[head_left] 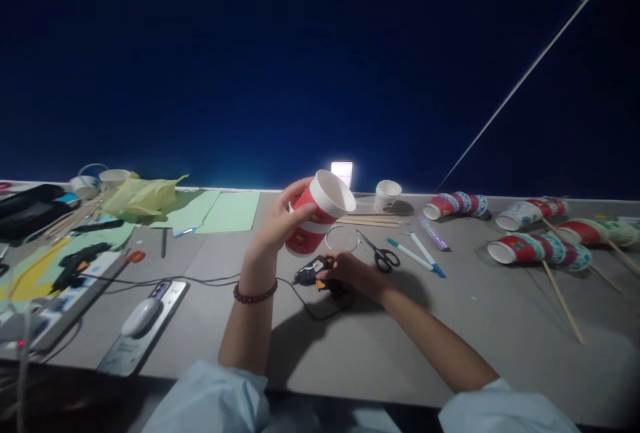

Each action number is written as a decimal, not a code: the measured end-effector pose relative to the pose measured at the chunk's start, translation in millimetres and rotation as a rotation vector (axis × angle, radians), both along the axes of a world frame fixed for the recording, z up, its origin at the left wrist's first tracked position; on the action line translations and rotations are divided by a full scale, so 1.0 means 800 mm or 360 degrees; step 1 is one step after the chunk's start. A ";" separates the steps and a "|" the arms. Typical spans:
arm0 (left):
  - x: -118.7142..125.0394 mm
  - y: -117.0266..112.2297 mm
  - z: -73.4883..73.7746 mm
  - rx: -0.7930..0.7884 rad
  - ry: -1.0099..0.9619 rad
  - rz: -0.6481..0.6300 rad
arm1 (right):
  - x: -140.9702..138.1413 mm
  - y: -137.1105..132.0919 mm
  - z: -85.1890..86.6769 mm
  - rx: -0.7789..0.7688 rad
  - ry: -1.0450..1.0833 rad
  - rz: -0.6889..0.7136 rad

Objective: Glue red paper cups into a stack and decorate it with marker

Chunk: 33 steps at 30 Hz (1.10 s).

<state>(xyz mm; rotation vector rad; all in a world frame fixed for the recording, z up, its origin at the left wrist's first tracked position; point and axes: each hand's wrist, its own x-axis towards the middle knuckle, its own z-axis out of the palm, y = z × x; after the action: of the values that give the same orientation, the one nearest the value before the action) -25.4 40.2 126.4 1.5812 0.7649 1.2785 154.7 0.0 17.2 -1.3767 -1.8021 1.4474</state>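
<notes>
My left hand (277,221) is wrapped round a red and white paper cup (320,209), held tilted above the grey table (450,326) with its open mouth facing up and right. A dark bead bracelet circles that wrist. Lower down, my right hand (350,271) rests on the table with its fingers closed on a black glue gun (313,271), whose cord runs off to the left. Just beyond the glue gun lies a thin white ring (343,238).
Scissors (381,254), two pens (417,253) and wooden sticks (370,221) lie right of the cup. A small white cup (387,194) stands behind. Stacks of cups on sticks (540,249) fill the right. Green paper sheets (220,211), another glue gun (75,263) and a phone (150,313) lie left.
</notes>
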 end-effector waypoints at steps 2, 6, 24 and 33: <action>0.001 0.000 0.000 -0.0006 -0.0013 0.0014 | 0.001 0.001 -0.004 0.0044 -0.0045 0.0001; 0.004 0.000 0.001 -0.0034 -0.0070 0.0036 | -0.001 0.007 -0.014 0.0149 -0.0158 -0.0010; 0.024 -0.025 0.007 -0.0488 -0.0349 -0.0258 | 0.061 0.020 0.077 0.0858 0.0233 -0.0615; 0.038 -0.019 0.009 -0.0399 -0.0087 -0.0495 | 0.082 -0.046 0.147 0.1477 0.0261 -0.0528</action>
<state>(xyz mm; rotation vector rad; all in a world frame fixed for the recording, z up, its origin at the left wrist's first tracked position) 5.2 24.9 133.6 1.3928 0.5918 0.9561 219.9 -36.5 135.1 -0.9478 -1.6774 0.4100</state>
